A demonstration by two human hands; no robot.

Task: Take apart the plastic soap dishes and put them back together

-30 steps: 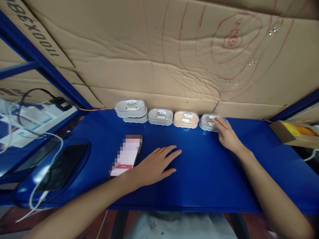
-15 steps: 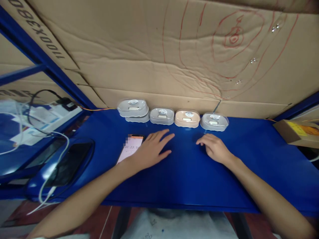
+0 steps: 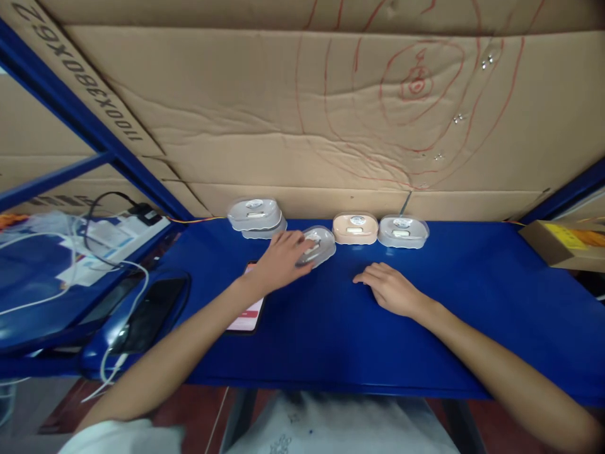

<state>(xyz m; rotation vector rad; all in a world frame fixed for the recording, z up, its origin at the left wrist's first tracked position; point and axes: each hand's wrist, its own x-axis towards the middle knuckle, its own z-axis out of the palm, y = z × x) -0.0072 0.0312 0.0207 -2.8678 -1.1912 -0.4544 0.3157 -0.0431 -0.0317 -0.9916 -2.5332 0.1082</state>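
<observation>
My left hand [image 3: 285, 258] is closed over the left side of a grey oval box with a clear lid [image 3: 322, 244], its fingers lying across the lid. The box is turned at an angle, pulled out of line with the others; whether it touches the table I cannot tell. My right hand [image 3: 385, 287] rests loosely curled near the blue table, nothing visible in its fingers. Behind it stand a peach lidded box [image 3: 348, 236] and another grey lidded box [image 3: 410, 238]. Further left, one grey lidded box [image 3: 249, 217] sits on a second [image 3: 265, 233].
A phone [image 3: 248, 318] with a lit screen lies under my left forearm. Another dark phone [image 3: 154, 315], white cables [image 3: 135, 271] and papers [image 3: 111, 243] are at the left. A cardboard box [image 3: 553, 243] stands at the right; a cardboard wall [image 3: 265, 82] closes off the back.
My left hand has reached the second grey box from the left and taken hold of it. That box has turned and come slightly forward. My right hand stays curled near the table.
</observation>
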